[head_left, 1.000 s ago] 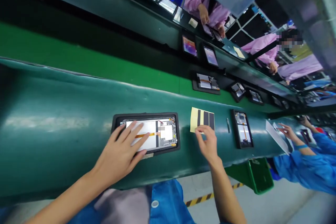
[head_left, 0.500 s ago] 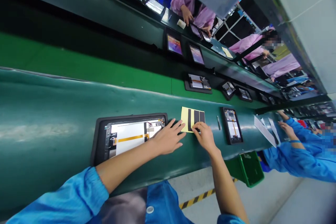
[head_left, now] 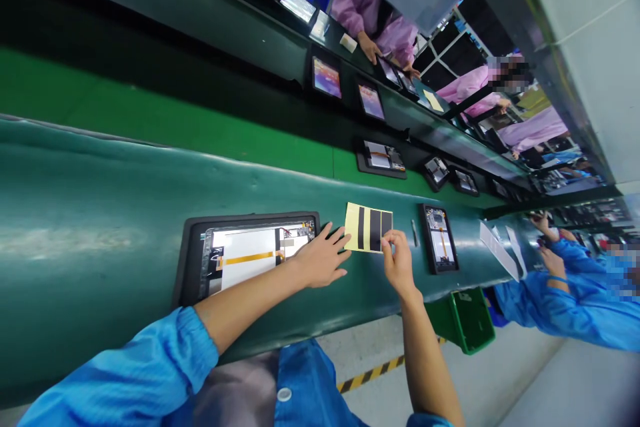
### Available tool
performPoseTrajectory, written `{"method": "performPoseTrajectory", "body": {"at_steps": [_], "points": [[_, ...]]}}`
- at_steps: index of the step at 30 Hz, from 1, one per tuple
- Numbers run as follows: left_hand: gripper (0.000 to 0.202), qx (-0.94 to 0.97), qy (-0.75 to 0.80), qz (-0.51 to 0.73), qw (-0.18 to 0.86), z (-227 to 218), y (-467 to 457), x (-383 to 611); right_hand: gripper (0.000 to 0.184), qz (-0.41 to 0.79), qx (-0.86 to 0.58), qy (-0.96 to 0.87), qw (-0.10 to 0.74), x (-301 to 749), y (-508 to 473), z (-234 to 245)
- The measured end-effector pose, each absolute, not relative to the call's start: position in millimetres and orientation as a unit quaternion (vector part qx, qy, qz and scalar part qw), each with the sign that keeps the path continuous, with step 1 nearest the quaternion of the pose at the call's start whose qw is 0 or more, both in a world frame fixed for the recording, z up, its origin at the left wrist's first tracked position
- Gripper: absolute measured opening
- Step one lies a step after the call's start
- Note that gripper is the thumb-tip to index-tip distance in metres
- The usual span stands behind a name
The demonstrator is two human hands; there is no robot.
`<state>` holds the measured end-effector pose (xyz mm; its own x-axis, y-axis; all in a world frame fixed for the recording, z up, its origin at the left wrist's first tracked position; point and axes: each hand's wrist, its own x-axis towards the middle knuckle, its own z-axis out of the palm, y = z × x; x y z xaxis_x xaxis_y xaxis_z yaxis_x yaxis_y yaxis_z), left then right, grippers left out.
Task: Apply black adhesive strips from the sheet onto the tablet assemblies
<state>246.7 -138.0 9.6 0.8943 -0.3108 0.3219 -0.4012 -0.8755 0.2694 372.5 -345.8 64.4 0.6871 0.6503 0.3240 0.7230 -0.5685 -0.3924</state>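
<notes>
A yellow backing sheet with black adhesive strips (head_left: pixel 355 228) lies on the bench in front of me. My left hand (head_left: pixel 323 258) is open, fingers spread, with its fingertips at the sheet's left edge. At the lower right corner of the sheet, my right hand (head_left: pixel 399 261) has thumb and index finger pinched together on its edge. Whether a black strip is lifted there I cannot make out. Under my left forearm sits an opened tablet (head_left: pixel 250 270) in a black tray, its white battery and orange ribbon cable exposed; the arm hides part of it.
Right of the sheet lie a thin tool (head_left: pixel 415 233) and another opened device (head_left: pixel 440 240) in a black holder. Several devices rest on the green conveyor (head_left: pixel 280 147) beyond. A green bin (head_left: pixel 473 323) stands below the bench edge. Co-workers sit at the right and across the line.
My right hand has moved right along the sheet's lower edge, from the middle strips to the corner. My left hand stays spread beside the sheet.
</notes>
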Motion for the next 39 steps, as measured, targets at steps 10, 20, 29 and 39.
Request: {"method": "performPoseTrajectory", "body": {"at_steps": [10,20,29,39], "points": [[0.032,0.96,-0.054,0.202,0.184,42.7,-51.0,150.1,0.013,0.045,-0.791,-0.512,0.333,293.2,-254.4,85.2],[0.035,0.927,0.172,0.244,0.226,19.1,5.0,27.9,0.01,0.109,-0.712,-0.654,0.231,207.5,-159.1,48.3],[0.028,0.936,0.141,0.247,0.208,15.2,-22.3,17.3,0.017,0.091,-0.734,-0.636,0.218,212.9,-131.4,34.7],[0.044,0.964,0.101,0.182,0.163,6.4,-21.6,26.4,0.016,0.067,-0.741,-0.627,0.23,211.5,-129.7,28.8]]}}
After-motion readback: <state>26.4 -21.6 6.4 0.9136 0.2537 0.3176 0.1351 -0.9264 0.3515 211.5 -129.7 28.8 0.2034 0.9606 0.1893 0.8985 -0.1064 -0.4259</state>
